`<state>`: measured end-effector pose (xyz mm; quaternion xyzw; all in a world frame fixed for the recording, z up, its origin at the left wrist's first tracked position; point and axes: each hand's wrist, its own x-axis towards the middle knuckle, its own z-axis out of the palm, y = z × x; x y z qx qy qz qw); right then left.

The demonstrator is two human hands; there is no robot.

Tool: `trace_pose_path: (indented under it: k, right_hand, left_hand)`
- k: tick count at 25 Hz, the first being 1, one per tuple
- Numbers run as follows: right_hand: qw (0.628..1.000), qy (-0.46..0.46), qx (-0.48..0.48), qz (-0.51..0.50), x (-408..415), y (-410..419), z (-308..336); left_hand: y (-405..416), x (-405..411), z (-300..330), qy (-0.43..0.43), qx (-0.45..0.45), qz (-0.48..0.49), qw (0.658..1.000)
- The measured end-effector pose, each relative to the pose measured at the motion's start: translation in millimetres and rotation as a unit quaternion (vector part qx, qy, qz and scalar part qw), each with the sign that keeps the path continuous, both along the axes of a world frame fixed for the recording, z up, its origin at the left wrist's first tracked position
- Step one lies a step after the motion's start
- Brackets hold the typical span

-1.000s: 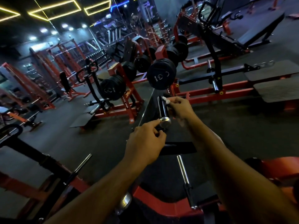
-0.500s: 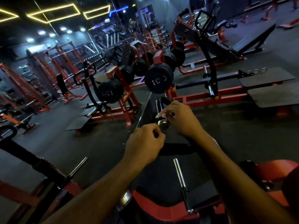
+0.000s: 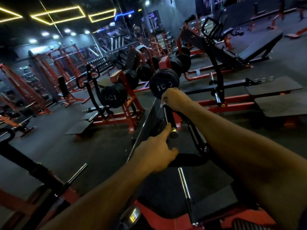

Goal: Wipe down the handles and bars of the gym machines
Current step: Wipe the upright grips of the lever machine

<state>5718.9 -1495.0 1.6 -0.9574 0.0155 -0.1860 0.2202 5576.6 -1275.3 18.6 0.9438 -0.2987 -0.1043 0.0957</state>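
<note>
Your right hand (image 3: 176, 99) is at the far end of the black cylindrical handle (image 3: 169, 116), fingers curled over its top. A scrap of white cloth (image 3: 163, 103) pokes out under the fingers, pinched against the grip, mostly hidden so the fabric can't be made out. The handle looks like matte rubber or foam, with a shiny rounded metal end cap (image 3: 174, 132) at the near end, and sits mid-frame over the dark flat pad (image 3: 191, 185) of the machine you're leaning over.

Your left hand (image 3: 155, 154) is at the near end: index finger stretched out straight, its tip touching the handle just beside the cap, thumb sticking out to the side, other fingers folded under. It isn't wrapped round anything.

Below the hands, a smooth chrome peg (image 3: 184, 183) stands out of the pad, cylindrical and glossy. Another chrome peg (image 3: 78, 173) angles up lower left from a black frame post. Red painted steel frame (image 3: 159, 219) at the bottom edge, with a polished round metal piece beside it.

Just behind your right hand is a stack of round black weight plates (image 3: 163, 84), matte with white markings, on a red rack. More plates (image 3: 113, 96) to the left on another red frame. Ribbed black platform (image 3: 282, 103) far right. The floor (image 3: 49, 130) is dark rubbery matting. Yellow rectangular light strips (image 3: 58, 14) on the ceiling. The background is blurry.
</note>
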Motion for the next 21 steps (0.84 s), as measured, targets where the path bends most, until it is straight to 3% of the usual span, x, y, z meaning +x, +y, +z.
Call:
trace_pose_path:
  k: [6, 10, 14, 18, 21]
  right_hand:
    - [0.992, -0.005, 0.104, -0.074, 2, -28, -35]
    - [0.991, 0.032, 0.045, -0.122, -23, -49, -81]
    - [0.982, 0.129, 0.068, -0.117, -36, -69, -93]
    - [0.931, 0.164, 0.298, -0.132, -51, -83, -99]
    - [0.910, 0.048, 0.391, -0.128, -54, -70, -111]
  left_hand:
    - [-1, 3, -4, 0.004, -0.018, 0.003, 1.000]
    - [0, 8, -8, 0.007, -0.031, 0.009, 0.999]
    - [0, 7, -8, 0.003, -0.034, 0.008, 0.999]
    - [0, 7, -8, 0.004, -0.044, 0.011, 0.999]
    - [1, 8, -8, 0.006, -0.052, 0.011, 0.999]
